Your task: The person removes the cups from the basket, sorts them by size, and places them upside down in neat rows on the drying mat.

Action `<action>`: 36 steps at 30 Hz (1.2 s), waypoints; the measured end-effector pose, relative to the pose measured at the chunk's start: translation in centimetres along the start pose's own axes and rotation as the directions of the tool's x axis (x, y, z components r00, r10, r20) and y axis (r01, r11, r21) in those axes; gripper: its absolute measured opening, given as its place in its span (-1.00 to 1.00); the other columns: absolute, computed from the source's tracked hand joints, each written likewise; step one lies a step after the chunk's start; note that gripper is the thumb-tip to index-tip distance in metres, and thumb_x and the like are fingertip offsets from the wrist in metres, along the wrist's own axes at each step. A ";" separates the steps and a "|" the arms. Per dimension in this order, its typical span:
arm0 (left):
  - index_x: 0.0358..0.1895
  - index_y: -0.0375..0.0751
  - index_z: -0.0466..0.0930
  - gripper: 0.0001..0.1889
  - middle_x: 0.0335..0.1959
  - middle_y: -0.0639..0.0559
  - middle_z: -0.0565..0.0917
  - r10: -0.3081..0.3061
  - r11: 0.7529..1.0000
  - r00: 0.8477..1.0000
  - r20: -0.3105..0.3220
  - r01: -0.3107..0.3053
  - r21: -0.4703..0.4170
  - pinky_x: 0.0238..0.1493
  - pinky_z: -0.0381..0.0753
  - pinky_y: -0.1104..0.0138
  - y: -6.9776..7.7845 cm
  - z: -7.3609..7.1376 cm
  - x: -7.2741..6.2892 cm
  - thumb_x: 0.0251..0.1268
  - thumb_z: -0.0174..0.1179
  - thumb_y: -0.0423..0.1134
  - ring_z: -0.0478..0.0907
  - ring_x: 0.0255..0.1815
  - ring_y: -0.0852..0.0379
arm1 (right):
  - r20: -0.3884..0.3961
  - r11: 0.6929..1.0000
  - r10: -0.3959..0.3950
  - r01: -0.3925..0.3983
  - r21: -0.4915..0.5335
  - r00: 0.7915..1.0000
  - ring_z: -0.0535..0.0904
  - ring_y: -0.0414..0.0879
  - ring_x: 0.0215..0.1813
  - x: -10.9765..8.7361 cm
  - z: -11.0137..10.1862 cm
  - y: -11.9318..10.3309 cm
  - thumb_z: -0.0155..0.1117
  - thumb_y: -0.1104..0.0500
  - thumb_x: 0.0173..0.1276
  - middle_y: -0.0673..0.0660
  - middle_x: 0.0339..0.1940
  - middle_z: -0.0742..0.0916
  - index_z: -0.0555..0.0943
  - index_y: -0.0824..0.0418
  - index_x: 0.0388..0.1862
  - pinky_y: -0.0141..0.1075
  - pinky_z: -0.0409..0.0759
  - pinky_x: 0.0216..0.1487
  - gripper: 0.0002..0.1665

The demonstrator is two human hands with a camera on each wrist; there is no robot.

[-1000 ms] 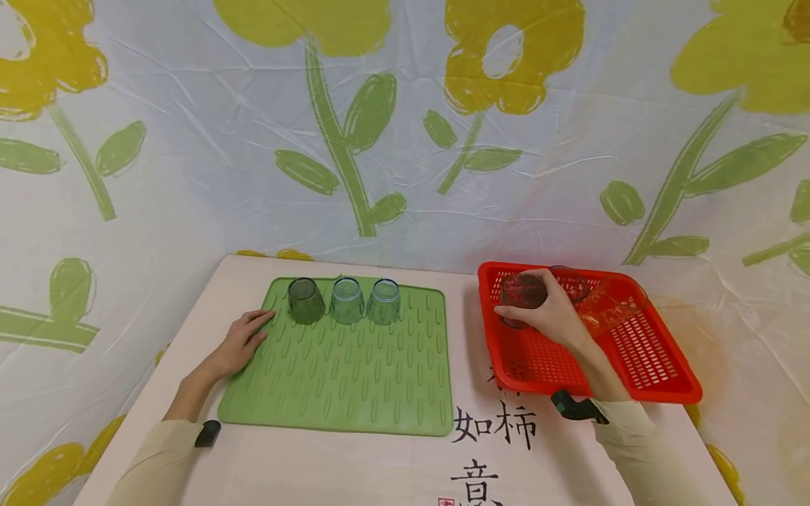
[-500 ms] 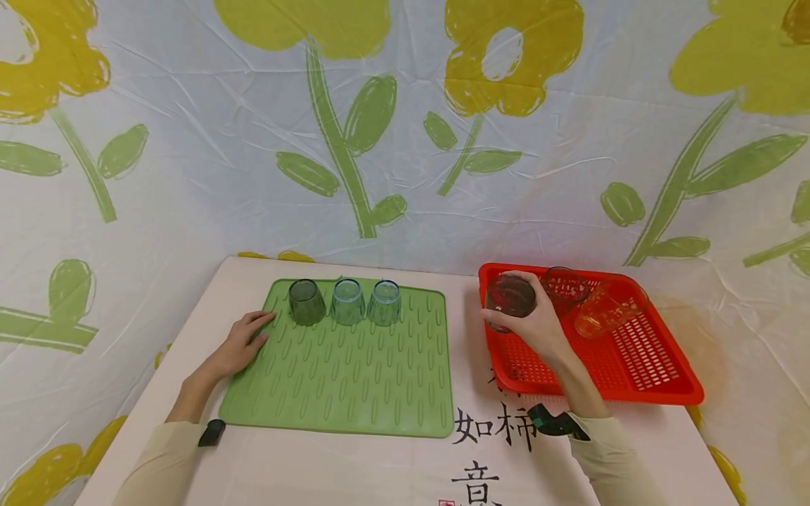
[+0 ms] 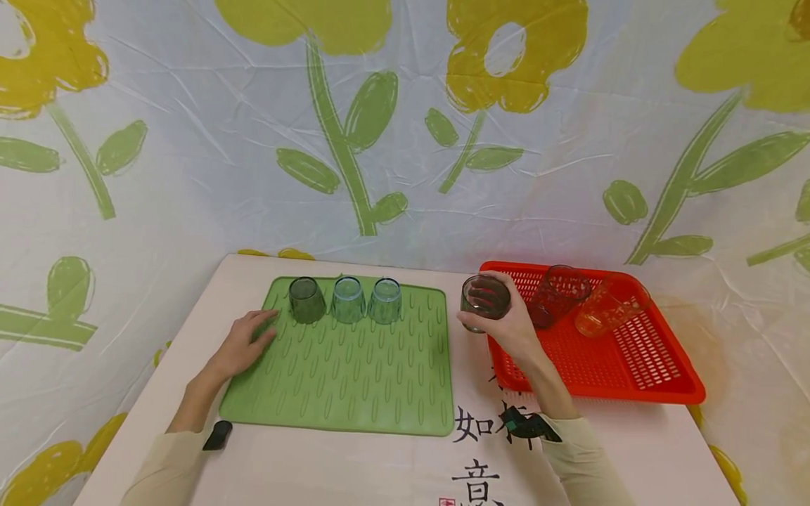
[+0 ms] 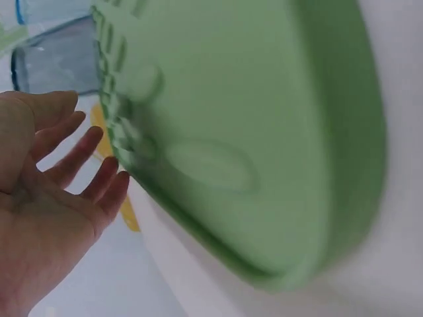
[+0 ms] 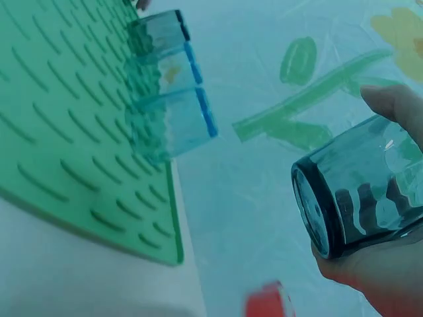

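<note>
My right hand [image 3: 511, 325] grips a dark grey glass tumbler [image 3: 484, 298] at the basket's left rim, over the gap beside the mat. In the right wrist view the fingers show through the tumbler's wall [image 5: 370, 178]. A green ridged drying mat [image 3: 354, 379] lies on the left of the table. Along its back edge stand a dark grey tumbler [image 3: 306, 301] and two light blue tumblers [image 3: 347, 301], bottoms up. My left hand [image 3: 237, 346] rests at the mat's left edge, fingers loosely spread and holding nothing, as the left wrist view also shows.
A red plastic basket [image 3: 686, 372] stands on the right of the table. Inside it lean a dark glass [image 3: 562, 292] and a clear glass [image 3: 604, 313]. Behind the table hangs a flower-printed cloth [image 3: 418, 239]. Black characters [image 3: 473, 425] mark the table covering.
My right hand has carried the dark grey tumbler leftward from inside the basket to its left rim. The dark glass left in the basket has tipped over. My left hand stays nearly still.
</note>
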State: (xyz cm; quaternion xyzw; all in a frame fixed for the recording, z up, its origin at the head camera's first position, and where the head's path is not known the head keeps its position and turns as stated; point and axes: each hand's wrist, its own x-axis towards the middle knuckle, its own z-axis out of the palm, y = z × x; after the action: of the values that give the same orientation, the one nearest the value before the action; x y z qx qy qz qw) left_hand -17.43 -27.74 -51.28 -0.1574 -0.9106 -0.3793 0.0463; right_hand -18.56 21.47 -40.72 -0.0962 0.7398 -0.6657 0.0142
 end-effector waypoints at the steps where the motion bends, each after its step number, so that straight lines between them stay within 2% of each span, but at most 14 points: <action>1: 0.34 -0.64 0.39 -0.57 0.28 -0.60 0.42 -0.012 1.000 1.000 0.001 0.012 -0.009 0.31 0.28 -0.35 0.3 0.0 0.0 0.52 0.13 -0.47 0.31 0.33 -0.57 | 0.006 1.000 -0.007 0.007 0.013 1.000 0.52 0.15 0.31 0.0 0.3 0.1 0.56 0.35 0.22 0.21 0.31 0.54 0.30 0.15 0.45 -0.27 0.67 0.12 -0.10; 7: 0.38 -0.59 0.36 -0.56 0.31 -0.53 0.44 -0.041 0.996 0.999 0.007 0.042 -0.081 0.26 0.42 -0.27 2.5 0.2 0.0 0.57 0.09 -0.43 0.40 0.30 -0.49 | 0.026 0.997 -0.050 0.048 0.060 0.998 0.51 0.16 0.33 0.3 1.9 0.8 0.54 0.39 0.21 0.23 0.31 0.56 0.30 0.18 0.46 -0.28 0.62 0.21 -0.10; 12: 0.35 -0.56 0.43 -0.60 0.23 -0.48 0.52 -0.007 0.997 1.000 -0.008 0.006 -0.082 0.09 0.57 -0.18 4.1 0.9 0.1 0.56 0.11 -0.43 0.55 0.15 -0.38 | 0.032 0.995 -0.057 0.054 0.083 0.998 0.50 0.20 0.35 0.4 3.3 1.5 0.53 0.42 0.21 0.25 0.32 0.56 0.30 0.21 0.46 -0.29 0.59 0.25 -0.11; 17: 0.32 -0.52 0.49 -0.62 0.18 -0.41 0.58 0.026 0.995 1.000 -0.014 -0.027 -0.094 0.05 0.61 -0.11 5.5 2.0 0.5 0.55 0.14 -0.41 0.61 0.10 -0.27 | 0.031 0.995 -0.056 0.053 0.088 0.998 0.50 0.19 0.35 0.5 4.7 2.0 0.53 0.44 0.19 0.25 0.32 0.56 0.31 0.21 0.45 -0.26 0.59 0.25 -0.10; 20: 0.32 -0.51 0.49 -0.61 0.19 -0.39 0.59 0.042 0.993 0.999 -0.010 -0.042 -0.114 0.05 0.63 -0.08 6.3 2.7 0.9 0.54 0.16 -0.40 0.61 0.10 -0.24 | 0.035 0.994 -0.056 0.052 0.100 0.998 0.49 0.19 0.36 0.6 5.5 2.4 0.53 0.45 0.19 0.25 0.33 0.56 0.29 0.22 0.46 -0.24 0.59 0.27 -0.08; 28: 0.36 -0.39 0.50 -0.60 0.23 -0.33 0.59 0.051 0.973 0.998 0.023 -0.045 -0.227 0.16 0.61 -0.03 8.5 4.5 2.0 0.57 0.16 -0.31 0.60 0.17 -0.16 | 0.036 0.991 -0.045 0.040 0.131 0.998 0.44 0.35 0.38 0.5 7.3 3.6 0.52 0.45 0.19 0.29 0.31 0.56 0.30 0.25 0.45 -0.28 0.60 0.23 -0.10; 33: 0.37 -0.36 0.50 -0.58 0.23 -0.25 0.60 0.085 0.953 0.996 0.019 -0.076 -0.295 0.19 0.59 -0.05 10.0 5.5 2.6 0.55 0.20 -0.31 0.58 0.18 -0.19 | 0.050 0.984 -0.045 0.036 0.175 0.998 0.48 0.26 0.36 0.4 8.5 3.9 0.51 0.48 0.18 0.29 0.31 0.56 0.30 0.26 0.45 -0.09 0.55 0.32 -0.10; 36: 0.38 -0.31 0.50 -0.55 0.25 -0.21 0.60 0.098 0.942 0.995 0.022 -0.086 -0.324 0.20 0.58 -0.06 10.8 6.0 2.9 0.51 0.25 -0.29 0.56 0.21 -0.23 | 0.061 0.980 -0.042 0.029 0.197 0.997 0.47 0.26 0.37 0.5 9.2 4.0 0.52 0.47 0.19 0.30 0.32 0.55 0.27 0.30 0.46 -0.05 0.53 0.35 -0.08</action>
State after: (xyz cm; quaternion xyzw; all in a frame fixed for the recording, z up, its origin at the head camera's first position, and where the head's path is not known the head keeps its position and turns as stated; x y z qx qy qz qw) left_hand -16.46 -15.58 -47.64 -0.2124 -0.8286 -0.5176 0.0203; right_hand -18.14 12.76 -45.67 -0.1292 0.6680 -0.7319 0.0359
